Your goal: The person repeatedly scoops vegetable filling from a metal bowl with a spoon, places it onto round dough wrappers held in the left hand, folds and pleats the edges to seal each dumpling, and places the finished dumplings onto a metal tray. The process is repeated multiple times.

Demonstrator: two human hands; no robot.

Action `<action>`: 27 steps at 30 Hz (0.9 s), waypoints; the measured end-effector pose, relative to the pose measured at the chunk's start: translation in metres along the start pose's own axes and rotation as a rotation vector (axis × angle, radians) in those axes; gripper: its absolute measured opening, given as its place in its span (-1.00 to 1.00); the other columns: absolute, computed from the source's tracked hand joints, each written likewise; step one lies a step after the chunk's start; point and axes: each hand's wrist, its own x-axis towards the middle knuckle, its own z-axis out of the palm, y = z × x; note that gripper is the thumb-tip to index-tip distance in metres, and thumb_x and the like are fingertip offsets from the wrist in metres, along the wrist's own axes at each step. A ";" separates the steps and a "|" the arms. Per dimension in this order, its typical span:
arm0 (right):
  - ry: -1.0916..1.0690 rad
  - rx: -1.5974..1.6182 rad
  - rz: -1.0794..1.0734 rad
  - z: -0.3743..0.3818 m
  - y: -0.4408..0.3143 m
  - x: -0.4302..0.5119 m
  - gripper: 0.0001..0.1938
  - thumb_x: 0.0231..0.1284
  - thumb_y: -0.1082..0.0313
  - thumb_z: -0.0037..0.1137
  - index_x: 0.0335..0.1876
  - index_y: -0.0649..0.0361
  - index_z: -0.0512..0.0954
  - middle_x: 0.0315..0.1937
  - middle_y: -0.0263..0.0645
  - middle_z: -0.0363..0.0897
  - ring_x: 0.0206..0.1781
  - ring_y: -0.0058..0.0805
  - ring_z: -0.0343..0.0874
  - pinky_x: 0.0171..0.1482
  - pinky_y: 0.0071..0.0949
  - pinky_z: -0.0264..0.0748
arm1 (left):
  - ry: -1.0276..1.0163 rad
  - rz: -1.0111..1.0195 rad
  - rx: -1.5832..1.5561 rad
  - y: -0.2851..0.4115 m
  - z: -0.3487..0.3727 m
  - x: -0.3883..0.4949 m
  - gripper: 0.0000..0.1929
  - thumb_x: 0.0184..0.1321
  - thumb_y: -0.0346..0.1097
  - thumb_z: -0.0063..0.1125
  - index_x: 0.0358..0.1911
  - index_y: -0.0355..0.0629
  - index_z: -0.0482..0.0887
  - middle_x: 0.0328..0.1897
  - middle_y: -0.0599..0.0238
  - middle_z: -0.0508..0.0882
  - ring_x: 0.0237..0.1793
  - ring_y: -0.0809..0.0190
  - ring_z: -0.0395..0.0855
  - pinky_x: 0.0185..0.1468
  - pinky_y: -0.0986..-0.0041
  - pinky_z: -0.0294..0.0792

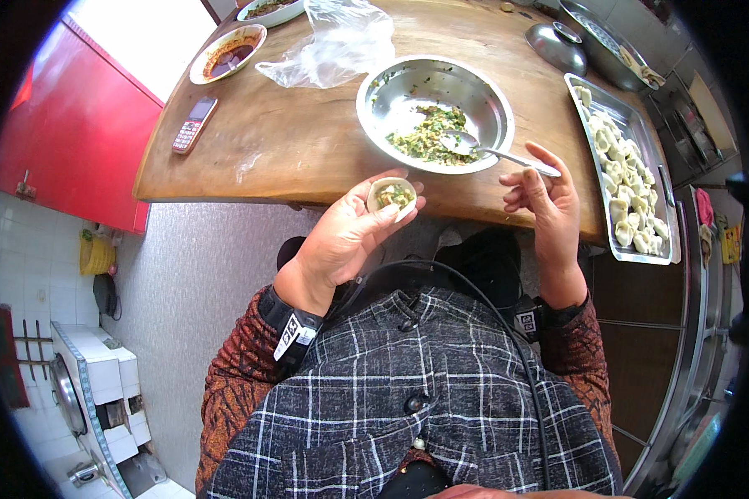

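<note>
My left hand (356, 224) holds a round dough wrapper (374, 198) with a small mound of green and yellow filling (394, 196) on it. The wrapper is unfolded, cupped between thumb and fingers at the table's front edge. Right of it, my right hand (546, 206) has its fingers apart around the handle end of a metal spoon (505, 155); whether the thumb touches the handle is unclear. The spoon's bowl rests in chopped filling (434, 134) inside a stainless steel bowl (374, 75), its handle crossing the rim.
On the wooden table (274, 143), a metal tray (655, 257) of several dumplings (624, 174) lies right. A clear plastic bag (343, 43), a sauce bowl (249, 38) and a keypad phone (195, 125) lie left of the bowl. An upturned metal bowl (552, 50) stands far right.
</note>
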 end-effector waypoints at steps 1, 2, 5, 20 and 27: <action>-0.020 -0.008 -0.002 -0.003 0.001 -0.004 -0.71 0.55 0.24 0.09 0.14 0.30 0.53 -0.34 -0.19 0.71 -0.41 -0.63 0.63 -0.32 -0.63 0.60 | -0.009 0.000 -0.013 0.000 0.000 0.000 -0.51 0.43 -0.50 0.10 0.40 -0.32 0.34 0.37 -0.07 0.53 0.36 0.05 0.56 0.44 0.35 0.45; 0.000 -0.007 0.025 -0.006 0.002 -0.008 -0.72 0.55 0.21 0.08 0.10 0.28 0.55 -0.37 -0.21 0.70 -0.44 -0.65 0.61 -0.37 -0.66 0.57 | -0.028 0.007 -0.032 0.001 0.000 0.000 -0.51 0.43 -0.51 0.10 0.39 -0.33 0.33 0.37 -0.07 0.52 0.36 0.04 0.55 0.45 0.36 0.44; -0.007 0.011 0.233 -0.011 0.003 -0.021 -0.73 0.57 0.15 0.05 -0.04 0.24 0.59 -0.43 -0.25 0.69 -0.51 -0.68 0.57 -0.44 -0.70 0.51 | -0.028 -0.008 -0.059 0.002 -0.001 0.001 -0.53 0.44 -0.52 0.05 0.38 -0.38 0.32 0.38 -0.12 0.51 0.37 0.01 0.54 0.47 0.34 0.43; -0.480 -0.756 -0.835 0.070 -0.006 -0.013 -0.76 -0.04 0.41 0.41 -0.20 0.06 0.68 -0.20 -0.33 0.61 -0.21 -0.33 0.61 -0.16 -0.38 0.60 | -0.058 -0.102 -0.063 -0.007 0.005 -0.004 -0.61 0.60 -0.20 -0.09 0.32 -0.27 0.49 0.17 0.21 0.67 0.17 0.25 0.66 0.31 0.28 0.53; -0.426 -0.640 -0.683 0.077 0.002 -0.014 -0.84 -0.01 0.41 0.42 -0.30 0.11 0.65 -0.23 -0.28 0.63 -0.16 -0.24 0.64 -0.12 -0.34 0.61 | -0.034 -0.076 0.171 -0.009 0.009 -0.006 -0.64 0.57 -0.29 -0.02 0.33 -0.26 0.50 0.21 0.24 0.66 0.16 0.32 0.66 0.32 0.37 0.52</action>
